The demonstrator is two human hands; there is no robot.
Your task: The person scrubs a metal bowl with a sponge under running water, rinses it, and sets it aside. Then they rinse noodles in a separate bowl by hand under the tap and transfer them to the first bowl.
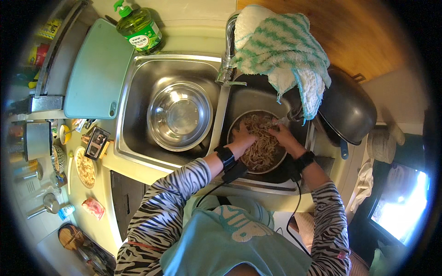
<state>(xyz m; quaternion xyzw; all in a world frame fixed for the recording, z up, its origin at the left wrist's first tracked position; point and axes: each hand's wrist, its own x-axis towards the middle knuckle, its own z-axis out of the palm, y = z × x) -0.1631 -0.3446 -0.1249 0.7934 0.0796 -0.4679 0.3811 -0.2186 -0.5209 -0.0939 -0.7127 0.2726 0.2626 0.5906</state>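
Observation:
In the right sink basin (255, 98) stands a round metal bowl (230, 128) full of thin, brownish, stringy food (260, 150), which seems to lie in water. My left hand (244, 138) reaches into the strands from the left, its fingertips partly hidden among them. At the bowl's upper right my right hand (284, 135) touches the strands, fingers bent; whether it grips any I cannot tell. An empty stainless steel bowl (179, 116) rests in the left basin (138, 82). Both wrists wear black straps with cables.
Behind the basins rises a chrome faucet (228, 65), draped with green-striped towels (283, 41). A dark wok (348, 103) leans at the right. To the left are a green cutting board (98, 72), a dish soap bottle (140, 32) and a plate of food (85, 167) on the counter (103, 193).

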